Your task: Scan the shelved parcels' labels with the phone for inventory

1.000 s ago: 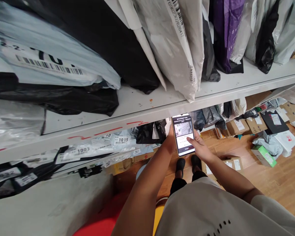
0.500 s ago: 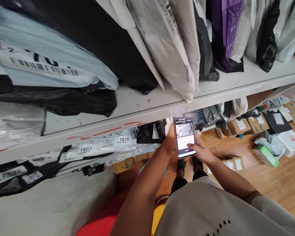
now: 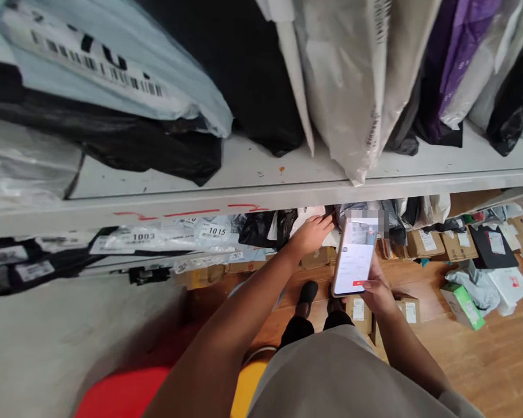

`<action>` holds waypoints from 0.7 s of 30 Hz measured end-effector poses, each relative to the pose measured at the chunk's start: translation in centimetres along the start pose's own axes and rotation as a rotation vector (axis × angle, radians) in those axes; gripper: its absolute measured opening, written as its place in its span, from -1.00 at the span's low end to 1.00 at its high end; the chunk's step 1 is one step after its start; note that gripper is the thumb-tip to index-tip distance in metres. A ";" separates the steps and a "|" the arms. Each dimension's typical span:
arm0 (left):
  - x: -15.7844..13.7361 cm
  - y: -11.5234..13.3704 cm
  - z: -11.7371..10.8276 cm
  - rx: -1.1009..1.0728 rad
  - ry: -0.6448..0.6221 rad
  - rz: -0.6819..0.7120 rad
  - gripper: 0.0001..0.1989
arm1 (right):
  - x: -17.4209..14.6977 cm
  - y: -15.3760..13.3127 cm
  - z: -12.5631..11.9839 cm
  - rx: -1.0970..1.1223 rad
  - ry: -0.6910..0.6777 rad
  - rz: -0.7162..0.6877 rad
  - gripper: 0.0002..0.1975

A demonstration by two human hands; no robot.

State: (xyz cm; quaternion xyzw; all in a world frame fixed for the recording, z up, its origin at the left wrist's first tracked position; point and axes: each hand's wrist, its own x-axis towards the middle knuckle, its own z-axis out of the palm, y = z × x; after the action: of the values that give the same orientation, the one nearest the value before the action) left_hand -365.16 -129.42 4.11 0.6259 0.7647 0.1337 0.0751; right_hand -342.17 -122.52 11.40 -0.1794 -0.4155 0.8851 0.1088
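My right hand [image 3: 378,287] holds a smartphone [image 3: 353,261] upright, its lit screen facing me and the thumb by a red button near the bottom. My left hand [image 3: 314,233] is empty, fingers stretched out over the packages on the lower shelf. A pale pinkish package [image 3: 307,215] lies just behind it, and a black plastic mailer bag [image 3: 261,229] sits to its left. Whether the fingers touch a package I cannot tell. Farther left are mailers with number labels, among them a label [image 3: 214,231] reading 1015.
Above, a grey shelf [image 3: 253,174] holds black, white and purple mailer bags standing close together. Cardboard boxes [image 3: 425,244], grey and white bags and a green box [image 3: 462,305] lie on the wooden floor at right. Something red [image 3: 122,389] is at the lower left.
My left hand has let go of the phone and moved to the lower-shelf packages. The phone, now in my right hand alone, has shifted right, and its screen shows a different page.
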 end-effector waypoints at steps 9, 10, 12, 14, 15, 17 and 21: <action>0.2 1.2 -0.2 0.200 -0.072 -0.046 -0.42 | -1.9 -2.4 -3.9 -0.076 0.218 -0.100 -0.22; 0.3 1.2 -0.1 0.193 -0.087 -0.067 -0.42 | -1.9 -2.4 -4.0 -0.079 0.238 -0.106 -0.21; 0.4 1.2 0.1 0.177 -0.085 -0.084 -0.40 | -1.8 -2.3 -4.2 -0.061 0.276 -0.125 -0.21; 0.3 1.1 0.4 0.168 -0.062 -0.069 -0.40 | -1.7 -2.1 -4.3 -0.039 0.295 -0.141 -0.23; 0.3 1.0 0.5 0.165 -0.053 -0.059 -0.40 | -1.6 -2.0 -4.3 -0.037 0.292 -0.141 -0.24; 0.3 0.9 0.6 0.155 -0.043 -0.054 -0.43 | -1.5 -1.9 -4.2 -0.051 0.260 -0.119 -0.23; 0.3 1.1 0.6 0.157 -0.049 -0.069 -0.48 | -1.5 -1.8 -3.9 -0.057 0.198 -0.066 -0.18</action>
State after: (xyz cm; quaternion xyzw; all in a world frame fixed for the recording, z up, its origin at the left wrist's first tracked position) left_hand -363.99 -128.88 3.94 0.6064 0.7917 0.0552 0.0491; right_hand -339.07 -119.16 10.83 -0.2553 -0.4335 0.8467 0.1730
